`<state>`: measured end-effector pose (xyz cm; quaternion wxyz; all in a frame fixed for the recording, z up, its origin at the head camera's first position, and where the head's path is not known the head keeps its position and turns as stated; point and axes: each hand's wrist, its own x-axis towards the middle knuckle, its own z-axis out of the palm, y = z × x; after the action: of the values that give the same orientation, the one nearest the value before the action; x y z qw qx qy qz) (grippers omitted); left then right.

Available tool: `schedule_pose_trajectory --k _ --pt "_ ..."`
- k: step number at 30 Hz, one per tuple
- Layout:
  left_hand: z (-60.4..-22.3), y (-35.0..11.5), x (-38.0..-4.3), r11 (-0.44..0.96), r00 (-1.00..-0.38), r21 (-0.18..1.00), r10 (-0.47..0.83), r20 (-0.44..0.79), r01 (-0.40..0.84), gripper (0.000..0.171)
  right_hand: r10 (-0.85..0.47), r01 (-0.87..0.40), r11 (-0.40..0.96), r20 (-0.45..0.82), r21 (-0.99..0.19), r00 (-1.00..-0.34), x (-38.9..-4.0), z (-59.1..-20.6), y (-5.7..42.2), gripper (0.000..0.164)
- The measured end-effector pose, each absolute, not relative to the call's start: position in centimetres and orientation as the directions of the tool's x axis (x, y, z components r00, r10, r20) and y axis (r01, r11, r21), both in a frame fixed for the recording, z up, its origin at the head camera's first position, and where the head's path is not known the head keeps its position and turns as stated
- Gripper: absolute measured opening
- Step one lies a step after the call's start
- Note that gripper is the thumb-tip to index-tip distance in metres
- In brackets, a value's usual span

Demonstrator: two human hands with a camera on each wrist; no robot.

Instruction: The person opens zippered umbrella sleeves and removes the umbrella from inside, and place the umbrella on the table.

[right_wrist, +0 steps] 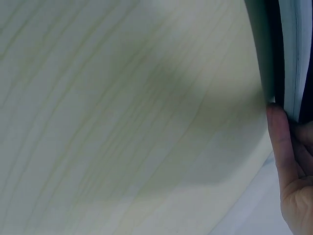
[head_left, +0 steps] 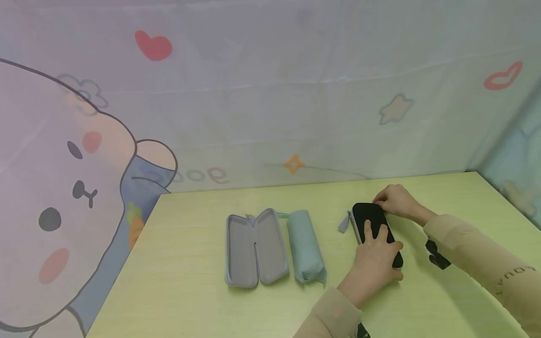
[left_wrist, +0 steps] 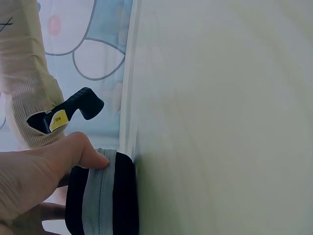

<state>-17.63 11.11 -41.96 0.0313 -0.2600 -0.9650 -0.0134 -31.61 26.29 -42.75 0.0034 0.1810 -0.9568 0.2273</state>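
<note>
A black pencil case [head_left: 368, 212] with a grey zip lies on the right part of the table. My left hand [head_left: 374, 260] spreads over its top, two fingers lying flat on it. In the left wrist view, the thumb of that hand presses on the grey zip band [left_wrist: 100, 196] at the case's end. At the far right corner, my right hand [head_left: 397, 202] grips the case edge. One of its fingers [right_wrist: 279, 129] reaches along the lower edge in the right wrist view; its other fingertips are partly hidden. A grey pull tab [head_left: 344, 223] sticks out at the case's far left.
Left of the black case lies a light teal pouch [head_left: 306, 246], closed. Beside it a grey case [head_left: 255, 251] lies unfolded, its inside facing up. The table [head_left: 181, 281] meets a printed cloth backdrop [head_left: 253, 94] at its far edge.
</note>
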Motion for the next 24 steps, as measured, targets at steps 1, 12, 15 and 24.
schedule_pose_trajectory --k 1,12,15,24 --pt "-41.9 11.1 -17.6 0.864 -0.862 0.012 0.502 0.068 0.503 0.050 -0.337 -0.342 0.835 0.092 -0.430 -0.937 -31.5 -42.8 26.2 0.020" --pt "-41.8 11.2 -17.4 0.871 -0.870 0.024 0.487 0.074 0.490 0.050 -0.276 -0.312 0.861 0.146 -0.401 -0.950 -30.9 -42.8 25.7 0.018" --pt "-41.9 11.2 -17.4 0.869 -0.867 0.018 0.491 0.081 0.494 0.051 -0.298 -0.327 0.860 0.135 -0.391 -0.945 -31.0 -42.8 25.7 0.019" --pt "-41.8 11.0 -17.6 0.851 -0.848 -0.016 0.524 0.079 0.524 0.050 -0.579 -0.601 0.761 0.163 -0.246 -0.799 -32.7 -42.0 25.9 0.020"
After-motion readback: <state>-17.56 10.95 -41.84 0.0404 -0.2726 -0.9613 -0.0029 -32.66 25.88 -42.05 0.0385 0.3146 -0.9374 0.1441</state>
